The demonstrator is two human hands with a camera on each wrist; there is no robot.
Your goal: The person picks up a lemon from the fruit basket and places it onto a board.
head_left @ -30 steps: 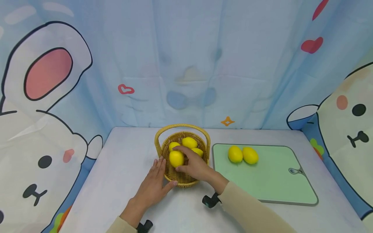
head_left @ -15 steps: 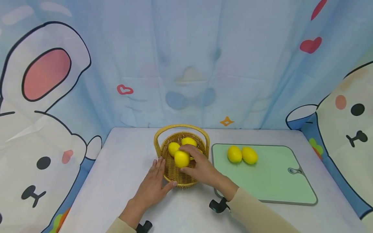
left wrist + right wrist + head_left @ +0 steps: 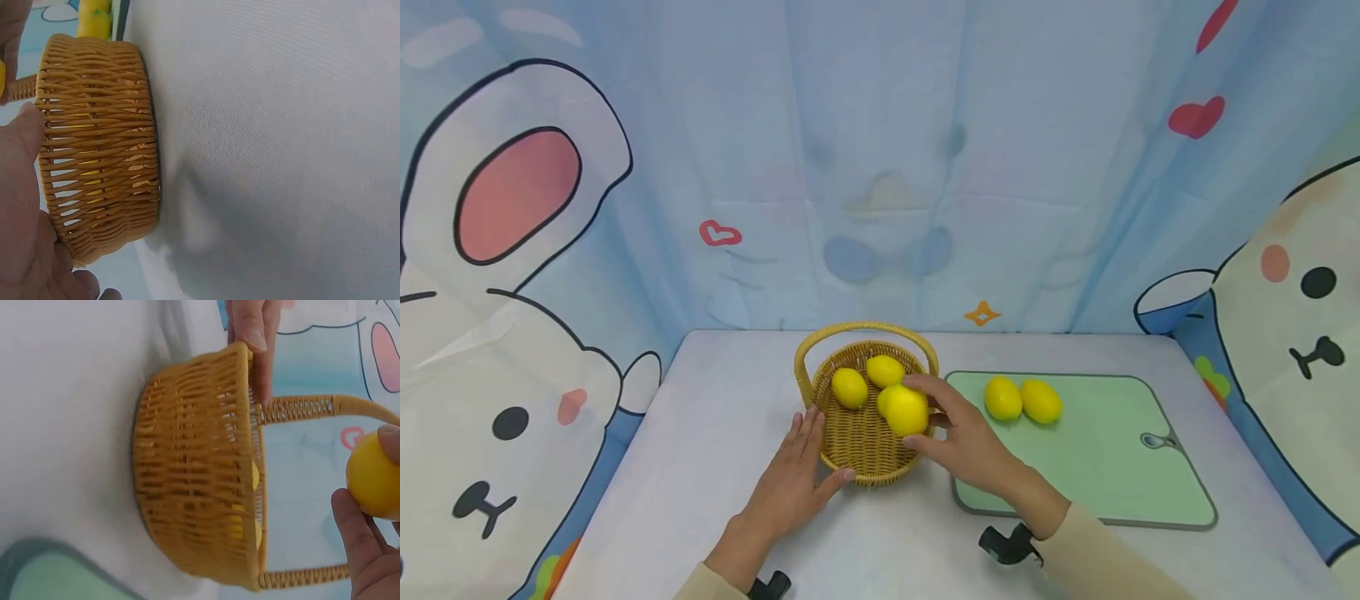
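A yellow lemon [image 3: 906, 411] is pinched between the thumb and fingers of my right hand [image 3: 973, 437], over the right side of the woven basket [image 3: 859, 446]. The right wrist view has this lemon [image 3: 374, 478] above the basket rim. Several other lemons lie inside the basket, among them one at its left [image 3: 849, 388] and one at the back [image 3: 885, 370]; another is partly hidden behind the held lemon. With fingers extended, my left hand [image 3: 786, 487] rests against the basket's front left rim. In the left wrist view its thumb touches the wicker wall [image 3: 100, 150].
A pale green cutting board [image 3: 1097, 475] lies right of the basket. Two lemons sit side by side near its back edge, the left one [image 3: 1003, 398] close to the right one [image 3: 1041, 402]. The basket's arched handle [image 3: 865, 327] stands up. A printed curtain [image 3: 887, 167] hangs behind the table.
My right hand has lifted a lemon from the basket's left front and carried it rightward to the right rim. The left hand has stayed at the basket.
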